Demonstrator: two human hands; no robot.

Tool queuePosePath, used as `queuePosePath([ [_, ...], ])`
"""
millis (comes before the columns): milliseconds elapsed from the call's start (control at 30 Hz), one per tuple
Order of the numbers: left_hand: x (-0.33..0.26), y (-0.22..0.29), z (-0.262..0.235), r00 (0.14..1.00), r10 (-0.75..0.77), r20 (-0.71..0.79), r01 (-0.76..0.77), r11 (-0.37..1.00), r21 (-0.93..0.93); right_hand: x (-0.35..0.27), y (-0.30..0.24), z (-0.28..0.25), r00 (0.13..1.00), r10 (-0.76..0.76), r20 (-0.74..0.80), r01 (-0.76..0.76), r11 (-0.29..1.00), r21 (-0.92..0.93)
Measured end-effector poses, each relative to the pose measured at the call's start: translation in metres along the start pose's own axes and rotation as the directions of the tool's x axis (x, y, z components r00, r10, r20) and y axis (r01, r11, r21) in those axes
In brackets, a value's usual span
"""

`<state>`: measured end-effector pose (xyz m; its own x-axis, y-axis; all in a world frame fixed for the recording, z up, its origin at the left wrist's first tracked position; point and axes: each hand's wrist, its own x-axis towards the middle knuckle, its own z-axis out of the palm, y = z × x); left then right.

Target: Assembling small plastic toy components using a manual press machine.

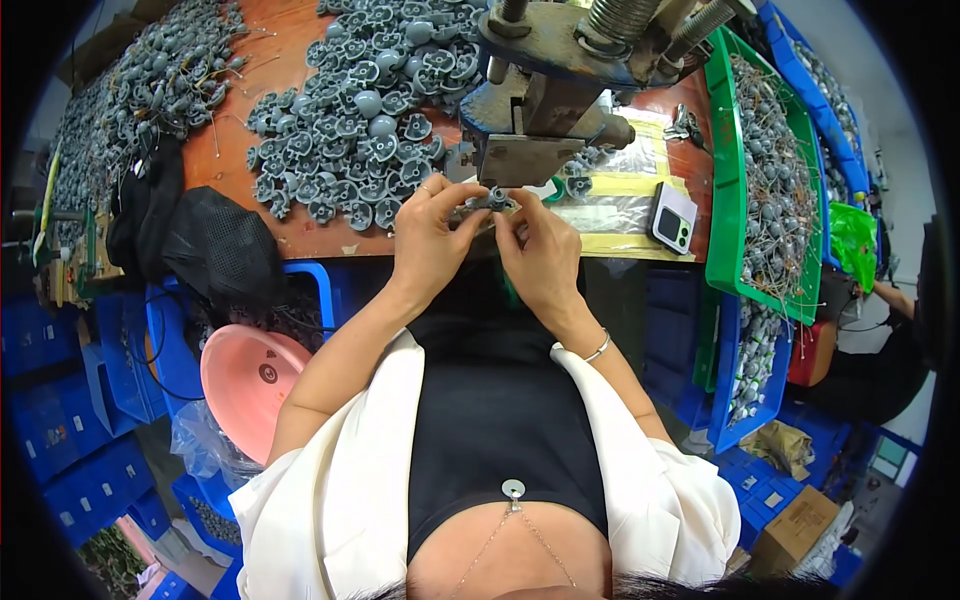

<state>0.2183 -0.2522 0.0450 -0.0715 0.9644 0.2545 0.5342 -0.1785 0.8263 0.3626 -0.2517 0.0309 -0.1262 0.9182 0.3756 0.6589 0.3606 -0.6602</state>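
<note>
At the table's front edge, just below the head of a metal press [530, 155], my two hands meet. My left hand [432, 228] pinches a small grey plastic part [496, 200] between thumb and fingers. From the other side, the thumb and forefinger of my right hand [541, 246] are closed on the same part. My fingers cover much of it, so its exact shape is hard to make out. Beyond my left hand lies a large heap of grey dome-shaped plastic caps [370, 140], many with the hollow side up.
Wired grey parts [175, 70] are piled at the far left, near a black mesh bag [222, 245]. To the right are a phone [673, 218] and a green crate [727, 180] of wired parts. A pink basin [240, 375] stands below the table at left. Another person's arm [895, 298] shows far right.
</note>
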Motion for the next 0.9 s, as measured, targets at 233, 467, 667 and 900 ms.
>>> queuePosePath([
  [233, 0.008, 0.002, -0.007, 0.991, 0.008, 0.131, -0.028, 0.988, 0.153, 0.015, 0.004, -0.025, 0.99, 0.134, 0.051, -0.141, 0.975, 0.174],
  [467, 0.0, 0.01, 0.002, 0.997, -0.006, 0.077, -0.01, 0.98, 0.196, 0.14, 0.052, -0.073, 0.988, -0.129, -0.081, 0.147, 0.68, 0.718],
  [667, -0.002, 0.003, 0.002, 0.999, -0.006, 0.054, -0.005, 0.978, 0.206, 0.119, -0.047, -0.115, 0.936, -0.202, -0.288, 0.336, 0.755, 0.564],
  [900, 0.004, 0.003, -0.004, 0.987, 0.121, 0.104, -0.138, 0.975, 0.174, 0.008, -0.015, -0.098, 0.753, -0.609, -0.251, 0.652, 0.742, 0.155],
])
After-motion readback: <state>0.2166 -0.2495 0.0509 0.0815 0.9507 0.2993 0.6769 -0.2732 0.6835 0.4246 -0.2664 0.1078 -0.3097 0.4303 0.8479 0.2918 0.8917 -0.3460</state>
